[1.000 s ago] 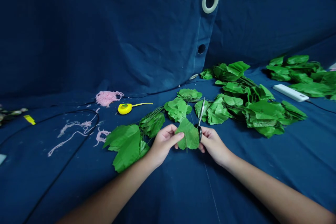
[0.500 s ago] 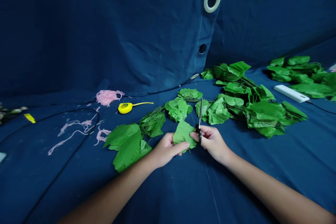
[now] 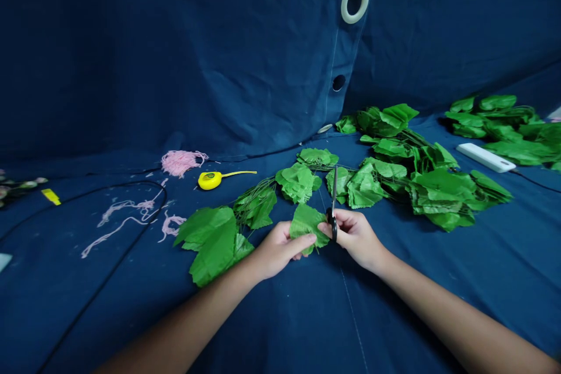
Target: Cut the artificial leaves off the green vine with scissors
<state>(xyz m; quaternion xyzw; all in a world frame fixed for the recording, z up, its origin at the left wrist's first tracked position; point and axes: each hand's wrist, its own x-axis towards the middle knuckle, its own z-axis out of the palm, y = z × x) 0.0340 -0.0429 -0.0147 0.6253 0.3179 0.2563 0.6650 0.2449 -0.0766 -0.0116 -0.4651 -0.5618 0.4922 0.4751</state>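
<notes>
Between the thumb and fingers of my left hand [image 3: 283, 248] is a green artificial leaf [image 3: 307, 221], held low over the blue cloth. My right hand [image 3: 357, 239] grips a pair of scissors [image 3: 333, 201] by the black handles, blades pointing away from me and apparently together. The right thumb tip meets the leaf's right edge. Left of my hands lie large green leaves [image 3: 214, 242]. Just beyond are small leaf clusters [image 3: 297, 182] on thin stems, and a big heap of leaves [image 3: 442, 190] spreads to the right.
Pink yarn [image 3: 182, 162] and loose strands lie left, beside a yellow tape measure [image 3: 210, 180]. A black cable [image 3: 118, 263] curves across the left. At right sit a white power bank [image 3: 485, 157] and more leaves [image 3: 517, 140]. Blue cloth [image 3: 219, 58] with a ring [image 3: 346, 11] hangs behind.
Almost nothing differs. The leaf in my left hand has tilted slightly and sunk a little; both hands and the scissors keep nearly the same place.
</notes>
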